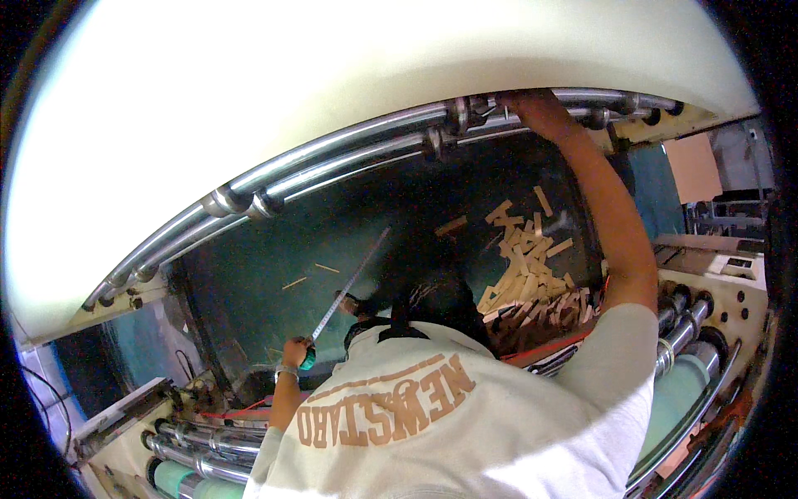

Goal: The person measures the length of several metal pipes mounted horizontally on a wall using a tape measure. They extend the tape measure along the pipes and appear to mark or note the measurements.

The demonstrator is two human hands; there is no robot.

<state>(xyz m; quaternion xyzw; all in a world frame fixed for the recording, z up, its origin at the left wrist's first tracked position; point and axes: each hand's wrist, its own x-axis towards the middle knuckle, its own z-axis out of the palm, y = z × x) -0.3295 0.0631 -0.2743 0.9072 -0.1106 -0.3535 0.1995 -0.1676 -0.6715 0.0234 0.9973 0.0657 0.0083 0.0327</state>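
Observation:
My left hand point(293, 353) is low at the left, closed around a green tape measure point(308, 358). Its pale blade point(343, 297) sticks out stiffly, up and to the right, over the dark floor. Far forward, my right hand point(534, 110) reaches up to two shiny parallel metal shafts point(349, 150), under the edge of a cream machine cover point(332, 58). The fingers there are curled beside a metal collar point(459, 115). A small bright metal piece shows at the fingertips; its kind is too small to make out.
Cut strips of tan board point(528, 258) lie heaped on the floor at the right, with thin scraps point(327, 268) toward the left. Behind me are more metal shafts and pale green rollers point(677, 395). A brown board point(692, 169) stands at far right.

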